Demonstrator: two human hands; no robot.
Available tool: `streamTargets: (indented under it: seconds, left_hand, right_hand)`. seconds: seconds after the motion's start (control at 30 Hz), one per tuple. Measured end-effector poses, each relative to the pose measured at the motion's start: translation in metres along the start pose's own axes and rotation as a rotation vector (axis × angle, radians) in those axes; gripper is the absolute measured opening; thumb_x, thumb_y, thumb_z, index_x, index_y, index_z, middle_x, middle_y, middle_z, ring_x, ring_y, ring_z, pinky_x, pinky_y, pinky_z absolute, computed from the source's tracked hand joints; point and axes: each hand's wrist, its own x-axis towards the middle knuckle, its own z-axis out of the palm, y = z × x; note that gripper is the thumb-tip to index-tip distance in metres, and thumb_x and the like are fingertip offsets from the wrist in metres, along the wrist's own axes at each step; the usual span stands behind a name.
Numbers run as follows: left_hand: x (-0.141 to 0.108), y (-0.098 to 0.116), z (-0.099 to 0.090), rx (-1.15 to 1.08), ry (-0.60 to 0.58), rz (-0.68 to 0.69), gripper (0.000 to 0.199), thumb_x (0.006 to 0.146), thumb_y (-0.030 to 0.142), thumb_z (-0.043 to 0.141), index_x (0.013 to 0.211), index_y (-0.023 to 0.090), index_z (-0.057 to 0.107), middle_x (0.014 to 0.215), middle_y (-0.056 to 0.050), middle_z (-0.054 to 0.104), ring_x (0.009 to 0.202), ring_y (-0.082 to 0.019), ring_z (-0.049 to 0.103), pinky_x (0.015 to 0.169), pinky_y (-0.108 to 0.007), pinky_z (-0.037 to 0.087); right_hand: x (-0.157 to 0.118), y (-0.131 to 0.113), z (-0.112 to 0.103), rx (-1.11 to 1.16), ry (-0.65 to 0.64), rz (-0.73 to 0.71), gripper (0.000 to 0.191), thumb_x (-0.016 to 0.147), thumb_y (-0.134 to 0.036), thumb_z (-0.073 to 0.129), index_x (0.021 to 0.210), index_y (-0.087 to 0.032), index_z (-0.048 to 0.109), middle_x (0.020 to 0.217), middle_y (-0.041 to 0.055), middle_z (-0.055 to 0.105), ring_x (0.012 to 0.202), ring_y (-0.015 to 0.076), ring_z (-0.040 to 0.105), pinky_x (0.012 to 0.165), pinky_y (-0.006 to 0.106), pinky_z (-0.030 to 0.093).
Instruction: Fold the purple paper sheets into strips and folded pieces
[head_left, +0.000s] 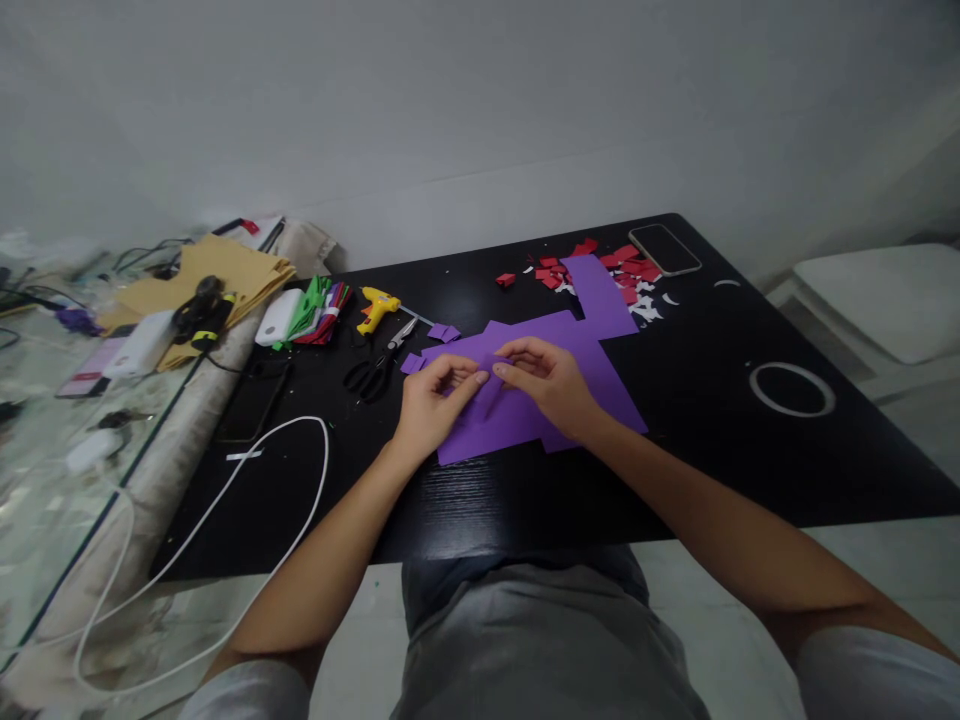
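My left hand [437, 398] and my right hand [546, 384] meet over the middle of the table. Between their fingertips they pinch a small piece of purple paper [489, 364], its exact shape hard to make out. Larger purple sheets [607, 385] lie flat beneath both hands, overlapping one another. Small cut purple pieces [444, 332] rest just beyond my left hand. To the left of these lie black-handled scissors [381, 362], and a yellow glue gun [377, 308] is a little farther back.
Red paper pieces [636, 268] and white scraps are heaped at the back right, near a phone [664, 248]. A white cable [324, 470] loops over the left side of the black table [720, 440]. Folded coloured sheets [319, 312] sit at the back left; a white stool [885, 300] stands right.
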Motion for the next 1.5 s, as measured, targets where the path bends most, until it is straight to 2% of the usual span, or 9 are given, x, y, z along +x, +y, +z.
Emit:
streamTargets:
  seconds: [0.13, 0.43, 0.67, 0.97, 1.17, 1.37, 1.5]
  left_hand:
    - [-0.001, 0.004, 0.0, 0.055, -0.006, 0.054, 0.02, 0.088, 0.04, 0.082, 0.09, 0.021, 0.077, 0.079, -0.002, 0.077, 0.07, -0.015, 0.071, 0.07, -0.029, 0.059]
    - [-0.002, 0.006, 0.001, 0.086, -0.03, 0.076, 0.019, 0.088, 0.039, 0.081, 0.092, 0.021, 0.078, 0.082, -0.003, 0.079, 0.072, -0.016, 0.072, 0.073, -0.03, 0.06]
    - [-0.002, 0.005, 0.0, 0.044, -0.049, 0.07, 0.013, 0.086, 0.032, 0.082, 0.092, 0.02, 0.077, 0.081, -0.002, 0.078, 0.07, -0.015, 0.071, 0.073, -0.03, 0.06]
    - [-0.001, 0.01, -0.002, 0.052, -0.058, 0.041, 0.022, 0.093, 0.041, 0.074, 0.087, 0.02, 0.075, 0.077, -0.001, 0.074, 0.066, -0.013, 0.066, 0.067, -0.027, 0.055]
    - [0.002, 0.012, -0.005, 0.001, 0.053, 0.037, 0.022, 0.09, 0.041, 0.078, 0.086, 0.019, 0.076, 0.077, -0.001, 0.072, 0.063, -0.012, 0.06, 0.062, -0.025, 0.05]
    - [0.004, 0.014, -0.004, -0.04, 0.047, -0.021, 0.027, 0.086, 0.045, 0.081, 0.082, 0.019, 0.075, 0.068, 0.001, 0.064, 0.057, -0.01, 0.051, 0.054, -0.024, 0.042]
    - [0.005, 0.013, -0.004, -0.094, 0.027, -0.032, 0.027, 0.085, 0.046, 0.083, 0.084, 0.02, 0.075, 0.073, 0.0, 0.068, 0.061, -0.012, 0.056, 0.058, -0.024, 0.045]
  right_hand:
    - [-0.001, -0.004, 0.001, -0.056, -0.02, -0.073, 0.028, 0.081, -0.049, 0.084, 0.092, -0.024, 0.078, 0.097, 0.004, 0.08, 0.094, 0.0205, 0.075, 0.092, 0.039, 0.063]
    - [0.001, 0.0, -0.002, -0.127, -0.014, -0.098, 0.029, 0.083, -0.052, 0.082, 0.089, -0.024, 0.078, 0.093, 0.0036, 0.08, 0.09, 0.0208, 0.075, 0.086, 0.037, 0.062]
    - [0.001, 0.003, 0.0, -0.098, -0.023, -0.11, 0.027, 0.085, -0.05, 0.08, 0.091, -0.024, 0.076, 0.095, 0.0034, 0.078, 0.093, 0.0208, 0.074, 0.089, 0.038, 0.061]
    - [0.001, 0.001, 0.003, -0.09, -0.03, -0.111, 0.025, 0.083, -0.048, 0.082, 0.09, -0.024, 0.078, 0.094, 0.0031, 0.079, 0.092, 0.0207, 0.075, 0.091, 0.039, 0.061]
    - [0.002, -0.001, 0.002, 0.0, -0.03, 0.0, 0.034, 0.08, -0.054, 0.084, 0.087, -0.022, 0.075, 0.083, 0.0011, 0.075, 0.075, 0.017, 0.073, 0.08, 0.035, 0.063]
    - [0.002, -0.005, 0.001, 0.006, -0.012, -0.037, 0.032, 0.079, -0.051, 0.085, 0.084, -0.022, 0.075, 0.078, 0.0002, 0.073, 0.072, 0.0159, 0.07, 0.077, 0.033, 0.061]
    - [0.001, -0.004, 0.003, -0.032, -0.001, -0.059, 0.03, 0.08, -0.05, 0.084, 0.085, -0.022, 0.074, 0.08, 0.0007, 0.073, 0.073, 0.0168, 0.07, 0.078, 0.034, 0.061]
